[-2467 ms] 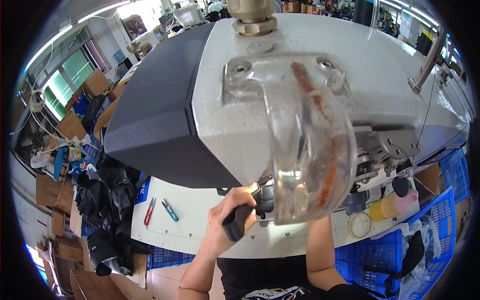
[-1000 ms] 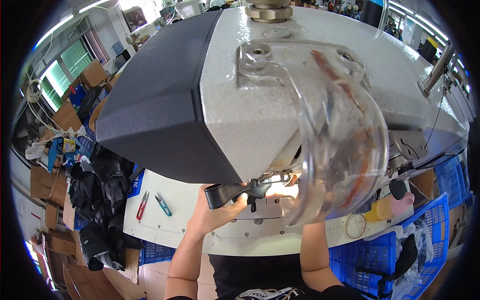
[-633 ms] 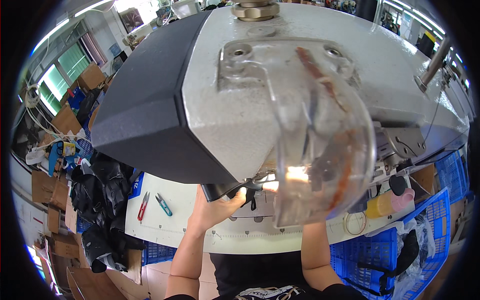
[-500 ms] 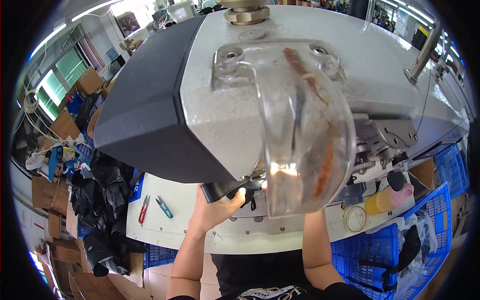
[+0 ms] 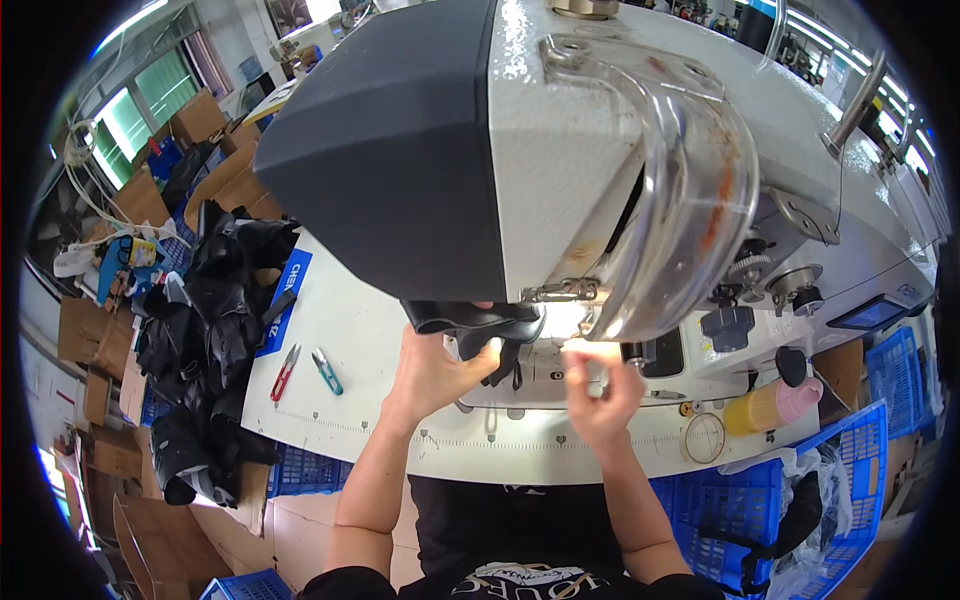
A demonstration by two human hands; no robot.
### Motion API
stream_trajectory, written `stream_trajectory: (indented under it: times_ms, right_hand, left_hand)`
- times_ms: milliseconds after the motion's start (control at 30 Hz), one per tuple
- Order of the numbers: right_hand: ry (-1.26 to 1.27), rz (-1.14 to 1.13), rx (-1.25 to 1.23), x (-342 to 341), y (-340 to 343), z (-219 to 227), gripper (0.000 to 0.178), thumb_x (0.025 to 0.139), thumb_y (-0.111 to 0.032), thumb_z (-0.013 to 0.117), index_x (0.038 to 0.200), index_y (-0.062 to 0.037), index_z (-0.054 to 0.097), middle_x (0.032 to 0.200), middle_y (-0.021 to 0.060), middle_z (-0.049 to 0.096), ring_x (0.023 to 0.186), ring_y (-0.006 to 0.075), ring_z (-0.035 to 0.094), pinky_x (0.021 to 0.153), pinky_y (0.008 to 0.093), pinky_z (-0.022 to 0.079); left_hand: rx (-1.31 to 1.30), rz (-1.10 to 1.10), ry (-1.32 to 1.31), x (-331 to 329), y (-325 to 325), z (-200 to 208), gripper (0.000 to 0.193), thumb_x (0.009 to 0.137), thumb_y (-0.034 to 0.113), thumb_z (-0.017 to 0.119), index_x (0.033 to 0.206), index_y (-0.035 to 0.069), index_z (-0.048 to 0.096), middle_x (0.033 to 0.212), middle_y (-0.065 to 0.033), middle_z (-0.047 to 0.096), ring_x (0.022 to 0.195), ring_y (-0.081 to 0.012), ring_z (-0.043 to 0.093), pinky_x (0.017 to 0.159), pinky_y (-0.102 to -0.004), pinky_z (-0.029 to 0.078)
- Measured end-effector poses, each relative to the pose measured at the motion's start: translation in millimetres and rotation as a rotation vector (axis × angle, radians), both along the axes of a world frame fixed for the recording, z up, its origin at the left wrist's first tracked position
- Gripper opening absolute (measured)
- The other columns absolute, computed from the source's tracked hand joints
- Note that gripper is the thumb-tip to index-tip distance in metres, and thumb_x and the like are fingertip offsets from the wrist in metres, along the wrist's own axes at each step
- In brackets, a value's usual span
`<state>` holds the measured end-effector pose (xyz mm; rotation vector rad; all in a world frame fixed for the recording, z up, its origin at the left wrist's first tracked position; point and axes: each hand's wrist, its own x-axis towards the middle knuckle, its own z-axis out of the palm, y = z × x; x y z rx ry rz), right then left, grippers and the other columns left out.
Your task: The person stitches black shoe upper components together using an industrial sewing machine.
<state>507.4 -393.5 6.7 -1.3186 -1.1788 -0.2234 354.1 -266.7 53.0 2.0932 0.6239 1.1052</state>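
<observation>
A black leather-like piece [image 5: 470,322] with a loose strap lies at the left of the needle area of a large white sewing machine [image 5: 560,190]. My left hand [image 5: 432,378] grips its near edge, thumb on top; some fingers are hidden under the piece and the dark machine head. My right hand [image 5: 606,395] is apart from the piece, just right of the needle area and below the clear plastic guard [image 5: 690,190]. Its fingers are curled into a pinch, and whatever may be between them is too small to make out. Bright lamp light washes out the needle area.
Red thread snips [image 5: 285,374] and teal thread snips [image 5: 327,372] lie on the white table [image 5: 350,425]. A yellow bottle with a pink top [image 5: 770,408] stands at the right. A blue crate [image 5: 865,470] sits beside the table; black pieces [image 5: 210,330] are heaped at the left.
My right hand has come out from behind the clear guard and shows curled beside the needle area. My left hand still grips the black piece. The view has shifted, uncovering more of the machine bed.
</observation>
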Motion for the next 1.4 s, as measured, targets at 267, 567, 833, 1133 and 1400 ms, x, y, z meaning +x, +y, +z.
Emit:
stream_trajectory:
  times_ms: [267,567,833,1133,1400]
  right_hand:
    - [-0.039,0.206,-0.139,-13,4,-19,0.023,0.079,0.010,0.062,0.099,-0.0022,0.061,0.096,0.0115,0.063,0.079,0.0254,0.064,0.068,0.0325,0.052]
    - [-0.492,0.243,-0.128,-59,38,7,0.031,0.068,-0.009,0.069,0.099,-0.0085,0.062,0.109,0.0045,0.059,0.110,0.0246,0.053,0.097,0.0400,0.042]
    - [0.122,0.908,-0.282,-93,0,61,0.031,0.081,-0.021,0.073,0.092,-0.0029,0.051,0.080,0.0052,0.050,0.071,0.0164,0.051,0.065,0.0310,0.042]
    - [0.869,0.842,-0.313,-16,-20,22,0.010,0.092,-0.011,0.062,0.096,-0.0027,0.057,0.088,-0.0027,0.057,0.079,0.0027,0.052,0.071,0.0179,0.043]
    - [0.993,0.522,-0.121,-17,-12,14,0.013,0.091,-0.003,0.061,0.103,0.0035,0.059,0.097,0.0066,0.066,0.086,0.0078,0.061,0.076,0.0208,0.050]
  left_hand:
    - [-0.083,0.023,-0.069,-17,23,5,0.047,0.068,-0.005,0.067,0.112,-0.003,0.050,0.103,-0.0109,0.061,0.095,-0.0185,0.063,0.084,-0.0281,0.049]
    - [-0.609,0.144,-0.662,-131,12,28,0.051,0.081,-0.003,0.060,0.128,-0.001,0.039,0.112,-0.0113,0.062,0.097,-0.0142,0.062,0.081,-0.0261,0.048]
    - [0.536,0.433,-0.211,-110,-14,91,0.053,0.097,0.031,0.042,0.135,-0.005,0.039,0.131,-0.0206,0.051,0.128,-0.0303,0.043,0.108,-0.0383,0.028]
    - [-0.556,-0.418,0.313,-31,6,23,0.035,0.097,0.026,0.044,0.108,-0.004,0.058,0.095,-0.0073,0.063,0.086,-0.0110,0.055,0.076,-0.0252,0.045]
    - [-0.622,-0.257,-0.064,24,15,-7,0.019,0.090,0.009,0.057,0.102,-0.005,0.064,0.093,-0.0043,0.065,0.088,-0.0103,0.057,0.077,-0.0255,0.047]
